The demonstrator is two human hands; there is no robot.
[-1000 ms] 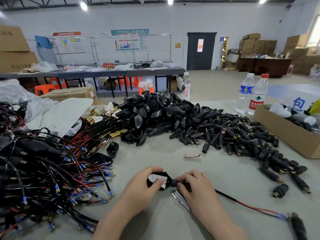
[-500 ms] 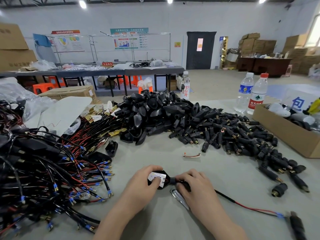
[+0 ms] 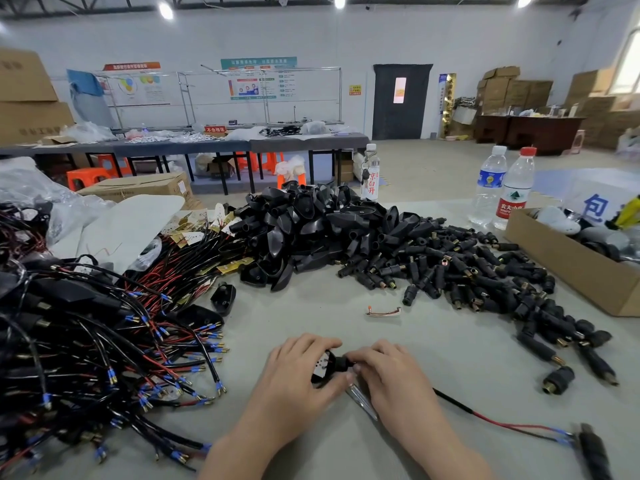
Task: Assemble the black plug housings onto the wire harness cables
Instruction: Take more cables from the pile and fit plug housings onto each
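Two hands meet low in the head view, over the grey table (image 3: pixel 433 344); the left hand (image 3: pixel 298 372) is curled round a black plug housing (image 3: pixel 328 368), thumb underneath, so that only the housing's white-marked face and its neck show; the right hand (image 3: pixel 391 379) pinches the cable (image 3: pixel 457 406) right at that neck, and its fingers hide the joint itself, so whether the cable is fully seated cannot be told; from under the right palm the cable runs right across the table, black sheath giving way to red wire and blue-sleeved ends (image 3: pixel 562 438) near the frame's lower right, where a dark connector is cut off by the edge; a slim silvery tool (image 3: pixel 362 402) lies partly beneath the right hand, its kind unclear; a heap of harness cables (image 3: pixel 86 341) fills the left side and runs out of frame; behind the hands rise a pile of loose housings (image 3: pixel 311 226) and a spread of cylindrical connectors (image 3: pixel 467 271); a small copper-coloured piece (image 3: pixel 383 311) lies alone between them and the hands; a cardboard box (image 3: pixel 568 268) at the right is cropped, its contents blurred; a blue character "包" (image 3: pixel 595 207) shows behind it; a slim bottle (image 3: pixel 370 174) bears red characters "京白开"; two water bottles (image 3: pixel 516 188) stand nearby, their labels too small to read; a red sign (image 3: pixel 215 129) on the far bench reads "不合格区".
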